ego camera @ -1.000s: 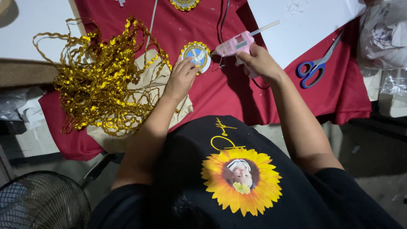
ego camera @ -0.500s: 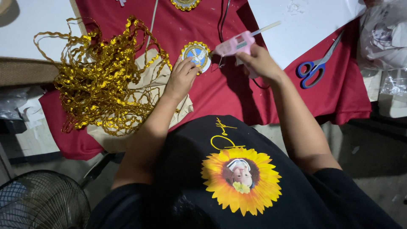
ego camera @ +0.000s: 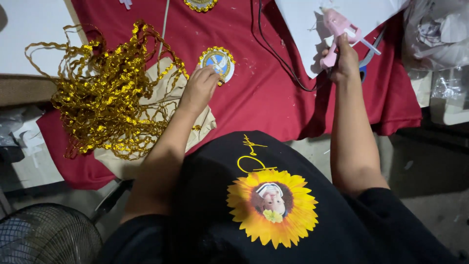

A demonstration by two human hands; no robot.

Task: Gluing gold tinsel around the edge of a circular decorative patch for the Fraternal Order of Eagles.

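The left hand (ego camera: 199, 89) rests fingertips-down at the centre of the frame, pressing on the edge of a round blue-and-white paper badge trimmed with gold braid (ego camera: 218, 62), apparently to keep it flat on the dark red tablecloth (ego camera: 264, 98). The right hand (ego camera: 345, 62), upper right, is wrapped closed around the grip of a small pink glue gun (ego camera: 337, 30), nozzle held off over a white sheet of paper (ego camera: 303, 29), probably to catch drips. A loose tangle of gold metallic braid (ego camera: 105, 93) lies at left, within reach. Blue-handled scissors (ego camera: 364, 61) seem to lie behind the right hand, mostly hidden.
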